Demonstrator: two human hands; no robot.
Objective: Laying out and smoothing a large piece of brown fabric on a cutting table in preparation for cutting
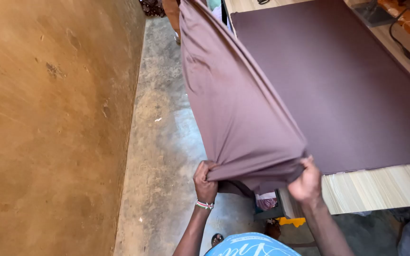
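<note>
Both hands, left hand (205, 182) and right hand (305, 182), clench brown cloth (243, 109); half lies spread on surface (380, 187), half hangs gathered.

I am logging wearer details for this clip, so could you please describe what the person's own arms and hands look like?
Both forearms are bare, with no sleeves reaching them. The left hand has a beaded bracelet at the wrist, in red, white and green. The right hand wears nothing visible: no glove, ring or watch. A light blue shirt with white lettering shows below.
</note>
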